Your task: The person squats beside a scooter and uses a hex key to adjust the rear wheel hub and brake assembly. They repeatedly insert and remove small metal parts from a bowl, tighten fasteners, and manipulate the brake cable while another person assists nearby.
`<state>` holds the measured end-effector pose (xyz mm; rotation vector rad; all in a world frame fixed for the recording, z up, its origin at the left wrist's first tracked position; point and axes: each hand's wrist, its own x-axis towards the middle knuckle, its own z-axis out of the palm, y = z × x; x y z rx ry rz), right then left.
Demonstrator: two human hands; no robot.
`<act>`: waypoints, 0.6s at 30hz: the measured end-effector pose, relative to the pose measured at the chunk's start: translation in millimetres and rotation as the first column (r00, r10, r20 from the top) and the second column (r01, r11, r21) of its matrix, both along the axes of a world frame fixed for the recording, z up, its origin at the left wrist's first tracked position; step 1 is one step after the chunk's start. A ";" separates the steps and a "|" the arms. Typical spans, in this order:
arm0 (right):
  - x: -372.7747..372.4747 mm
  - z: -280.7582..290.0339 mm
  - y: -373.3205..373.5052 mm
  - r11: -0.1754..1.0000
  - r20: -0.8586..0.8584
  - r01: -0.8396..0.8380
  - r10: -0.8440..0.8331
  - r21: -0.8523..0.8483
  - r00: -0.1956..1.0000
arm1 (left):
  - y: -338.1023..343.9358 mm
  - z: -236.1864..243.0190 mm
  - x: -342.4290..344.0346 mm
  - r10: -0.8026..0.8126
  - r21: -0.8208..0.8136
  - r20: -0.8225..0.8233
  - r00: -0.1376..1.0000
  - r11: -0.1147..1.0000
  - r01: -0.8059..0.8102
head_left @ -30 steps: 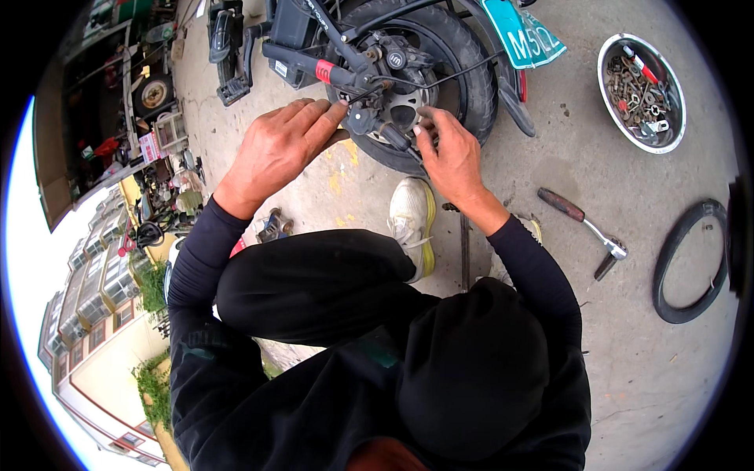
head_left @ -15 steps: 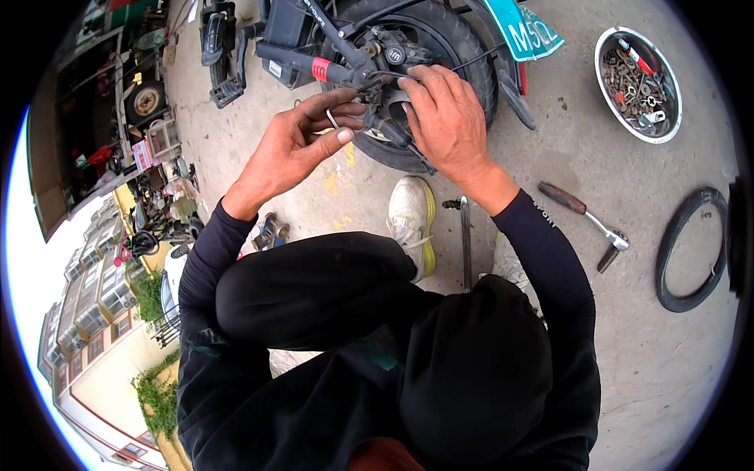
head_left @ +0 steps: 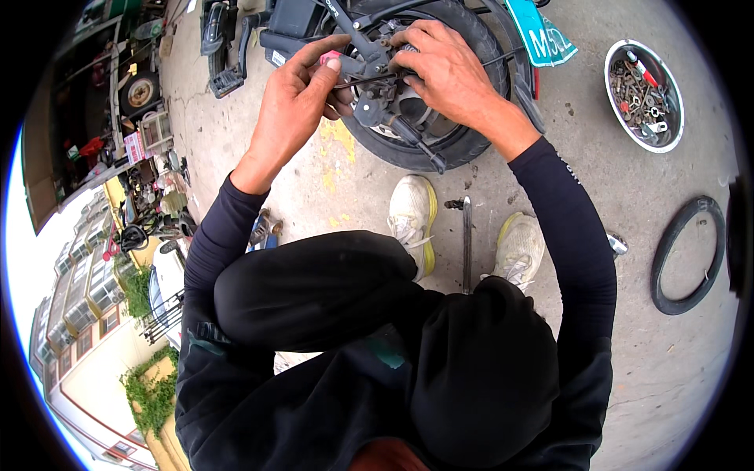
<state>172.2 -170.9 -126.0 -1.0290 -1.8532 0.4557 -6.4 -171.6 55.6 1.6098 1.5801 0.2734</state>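
"Up at top centre of the frame, both hands are in at the bike's wheel [head_left: 467, 151], and it's close work! What's the left hand [head_left: 297, 93] up to?"

"Thumb and forefinger apart, lower fingers curled beside a thin dark rod [head_left: 367, 81]. Clamped on it? Can't tell from this angle."

"And the right hand [head_left: 452, 69]?"

"Fingers bent in over the wheel's middle, thumb below them; whether they grip anything, can't tell. Coming in from opposite sides probably lets both reach one cramped spot."

"Upper right, a metal bowl [head_left: 671, 98] of small parts [head_left: 635, 100], set clear of the feet, I'd guess."

"Below it, a shiny tool end [head_left: 619, 245] pokes past the right sleeve [head_left: 577, 228]; the rest is covered. Metal bar [head_left: 467, 243] between the shoes [head_left: 411, 216], handy perhaps, its lower end lost behind dark clothing. And the top edge crops the green plate [head_left: 542, 33]!"
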 end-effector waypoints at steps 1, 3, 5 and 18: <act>-0.2 -0.1 0.0 1.000 0.011 0.004 -0.004 0.008 1.000 | 0.6 -0.7 -4.2 0.055 -0.061 0.043 0.998 0.997 -0.052; -0.4 1.3 2.2 0.999 0.012 0.022 -0.022 0.024 1.000 | 5.3 -0.3 -16.4 0.223 -0.294 0.161 0.961 0.941 -0.169; -3.8 2.6 1.5 0.999 -0.007 0.041 -0.041 0.030 0.999 | -5.0 -10.4 -12.5 0.303 -0.324 0.177 0.937 0.916 -0.235; -4.5 0.3 -5.2 0.998 0.021 0.050 -0.050 0.026 0.999 | 15.0 -19.6 -23.4 -0.658 0.148 -0.186 0.729 0.715 0.683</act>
